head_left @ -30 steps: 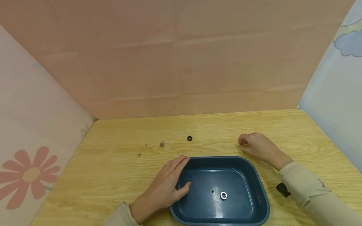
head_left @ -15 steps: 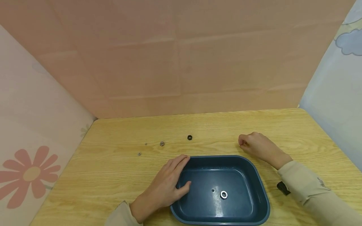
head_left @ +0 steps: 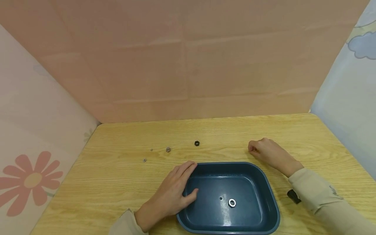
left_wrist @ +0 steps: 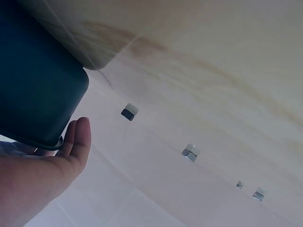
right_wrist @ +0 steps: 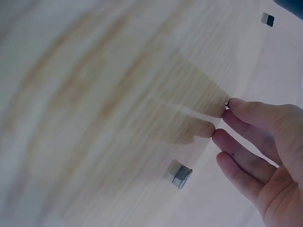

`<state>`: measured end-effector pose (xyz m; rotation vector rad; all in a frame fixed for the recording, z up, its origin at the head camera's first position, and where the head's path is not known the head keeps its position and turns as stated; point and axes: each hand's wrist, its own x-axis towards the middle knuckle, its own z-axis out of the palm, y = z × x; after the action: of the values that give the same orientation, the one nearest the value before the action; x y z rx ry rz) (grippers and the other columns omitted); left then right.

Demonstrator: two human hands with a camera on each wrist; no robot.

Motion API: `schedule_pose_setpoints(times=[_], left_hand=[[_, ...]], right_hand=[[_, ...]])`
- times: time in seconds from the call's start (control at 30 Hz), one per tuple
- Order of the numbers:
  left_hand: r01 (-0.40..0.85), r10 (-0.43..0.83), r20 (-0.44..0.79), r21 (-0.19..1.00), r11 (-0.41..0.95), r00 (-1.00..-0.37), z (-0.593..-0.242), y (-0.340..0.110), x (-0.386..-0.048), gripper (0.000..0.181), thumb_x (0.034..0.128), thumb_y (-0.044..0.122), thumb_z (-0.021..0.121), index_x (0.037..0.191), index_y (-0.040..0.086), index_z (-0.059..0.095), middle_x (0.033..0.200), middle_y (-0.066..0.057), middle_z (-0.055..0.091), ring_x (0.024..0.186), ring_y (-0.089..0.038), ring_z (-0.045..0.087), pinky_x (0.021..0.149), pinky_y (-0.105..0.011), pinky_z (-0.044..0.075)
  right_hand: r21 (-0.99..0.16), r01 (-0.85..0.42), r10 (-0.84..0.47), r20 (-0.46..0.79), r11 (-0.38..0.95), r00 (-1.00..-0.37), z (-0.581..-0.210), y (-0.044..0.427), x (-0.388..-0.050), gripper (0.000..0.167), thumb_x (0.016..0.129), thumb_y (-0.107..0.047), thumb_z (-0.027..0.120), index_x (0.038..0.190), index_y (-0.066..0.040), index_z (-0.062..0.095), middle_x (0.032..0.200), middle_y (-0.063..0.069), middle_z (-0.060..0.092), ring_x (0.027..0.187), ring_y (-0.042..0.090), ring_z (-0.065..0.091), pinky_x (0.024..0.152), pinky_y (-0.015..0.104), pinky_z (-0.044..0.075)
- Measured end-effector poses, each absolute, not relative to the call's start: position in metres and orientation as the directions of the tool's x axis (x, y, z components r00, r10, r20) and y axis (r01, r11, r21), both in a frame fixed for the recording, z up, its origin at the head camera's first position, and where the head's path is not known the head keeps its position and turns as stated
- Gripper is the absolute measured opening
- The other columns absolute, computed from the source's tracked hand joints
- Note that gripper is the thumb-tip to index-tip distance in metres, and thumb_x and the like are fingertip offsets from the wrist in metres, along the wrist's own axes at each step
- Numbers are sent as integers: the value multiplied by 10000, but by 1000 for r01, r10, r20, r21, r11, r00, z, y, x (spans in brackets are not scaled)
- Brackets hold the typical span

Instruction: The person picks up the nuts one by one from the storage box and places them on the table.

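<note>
My left hand (head_left: 171,192) rests on the left rim of a dark blue tray (head_left: 271,195), thumb over the inside, fingers along the outer corner. In the left wrist view the fingertips reach past the tray's wall. My right hand (head_left: 270,155) is low over the table, right of the tray's far corner. Between its thumb and index finger it pinches a tiny nut (right_wrist: 227,103), too small to see clearly. Near these fingers a larger silver nut (right_wrist: 182,177) sits on the table, hidden in the head view. Inside the tray lie a large silver nut (head_left: 232,203) and a tiny dark piece (head_left: 221,198).
Behind the tray stand a black nut (head_left: 197,143), a silver nut (head_left: 168,149) and two tiny nuts, one (head_left: 144,160) nearer the front. A black object (head_left: 293,196) lies partly under the right sleeve. Walls border the wooden table (head_left: 117,182) at back and sides.
Both hands and the tray stay nearly in place. The right fingertips shift very slightly, and the glint seen between them half a second ago no longer shows in the head view.
</note>
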<state>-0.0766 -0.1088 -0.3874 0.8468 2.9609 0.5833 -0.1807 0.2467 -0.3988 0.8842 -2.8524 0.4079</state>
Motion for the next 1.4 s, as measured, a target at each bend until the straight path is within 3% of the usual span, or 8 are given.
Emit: schedule_pose_setpoints(times=[0.2, 0.33, 0.5, 1.4], left_hand=[[504, 508, 90, 355, 788, -857, -389, -108, -76, 720, 906, 417, 644, 1519, 149, 378, 1553, -2, 392, 1344, -177, 451, 1121, -423, 409], [505, 510, 90, 358, 785, -856, -390, -107, -76, 718, 906, 412, 646, 1519, 148, 380, 1551, -1, 396, 1337, -177, 456, 1117, -423, 412], [507, 511, 90, 354, 786, -855, -390, -107, -76, 716, 908, 416, 642, 1518, 150, 381, 1552, -1, 394, 1342, -178, 453, 1119, -425, 412], [506, 511, 92, 365, 781, -855, -387, -107, -76, 718, 908, 412, 645, 1520, 151, 376, 1555, -1, 393, 1352, -182, 447, 1122, -420, 410]], right_hand=[[-230, -558, -526, 189, 797, -829, -399, 249, -181, 118, 846, -22, 714, 806, -127, 678, 726, -53, 670, 629, 43, 542, 604, 287, 509], [-284, -502, -477, 156, 817, -865, -395, 252, -177, 48, 852, -60, 728, 878, -94, 707, 822, 16, 731, 740, 169, 674, 681, 385, 564], [-325, -460, -425, 177, 826, -888, -387, 255, -166, 159, 845, -40, 727, 1003, -30, 711, 909, 92, 743, 838, 287, 702, 738, 467, 570], [-261, -513, -417, 345, 818, -840, -372, 245, -130, 247, 810, -134, 799, 1047, -105, 735, 978, 17, 757, 831, 197, 708, 696, 414, 571]])
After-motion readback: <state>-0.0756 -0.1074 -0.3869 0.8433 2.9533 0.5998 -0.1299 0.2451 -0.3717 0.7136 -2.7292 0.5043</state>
